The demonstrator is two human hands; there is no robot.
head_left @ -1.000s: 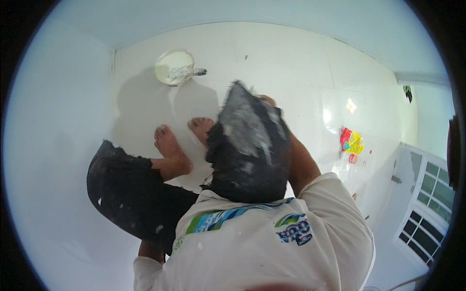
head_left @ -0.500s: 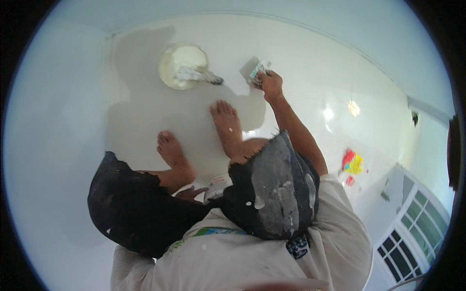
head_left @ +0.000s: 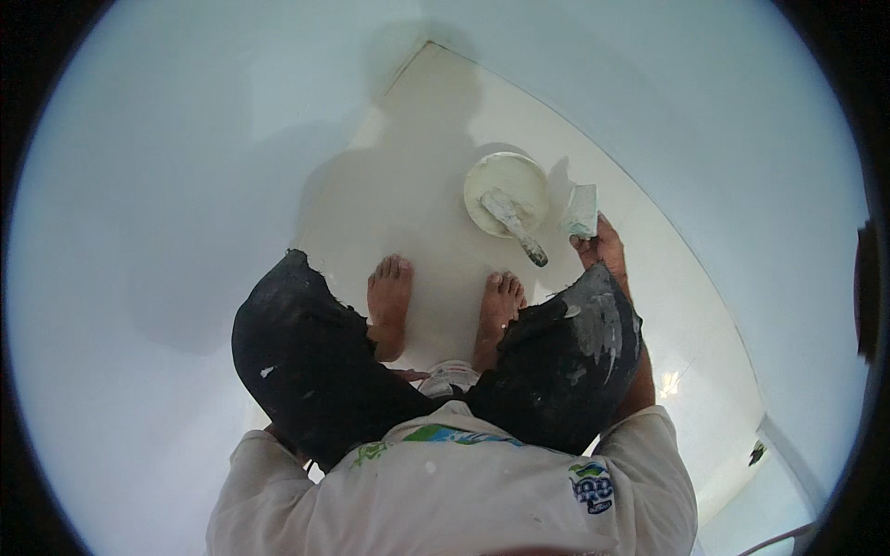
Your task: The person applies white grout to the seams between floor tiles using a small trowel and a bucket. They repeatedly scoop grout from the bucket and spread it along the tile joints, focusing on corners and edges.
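Flat scraper (head_left: pixel 581 211) is located right of the tub and near it, with a gap between the two. The scraper is pale and roughly rectangular; its surface carries whitish residue. The right hand (head_left: pixel 607 246) pinches the scraper at its near end, thumb and fingers closed around the edge. Whether the scraper touches the floor cannot be determined.

Tub (head_left: pixel 467 196): round, pale, upright on the floor. It contains off-white paste (head_left: pixel 524 176). A putty knife (head_left: pixel 506 215) lies across the tub, its coated blade over the paste and its dark-tipped handle projecting past the near rim. Neither hand is on the putty knife.

The left hand (head_left: pixel 411 374) is mostly hidden behind the dark trousers (head_left: pixel 324 371); only part of it shows, just beside a white container (head_left: pixel 451 374) between the legs. Its grip cannot be determined, nor whether it touches the container.

Status, as judged: work is under way, not complete. Paste remains in the tub, and both tools bear residue. No finished area can be identified on the pale walls (head_left: pixel 139 232).

Surroundings: two bare feet (head_left: pixel 390 296) rest on the light floor (head_left: pixel 431 111). A small dark object (head_left: pixel 757 453) appears at far right; its kind is unclear.
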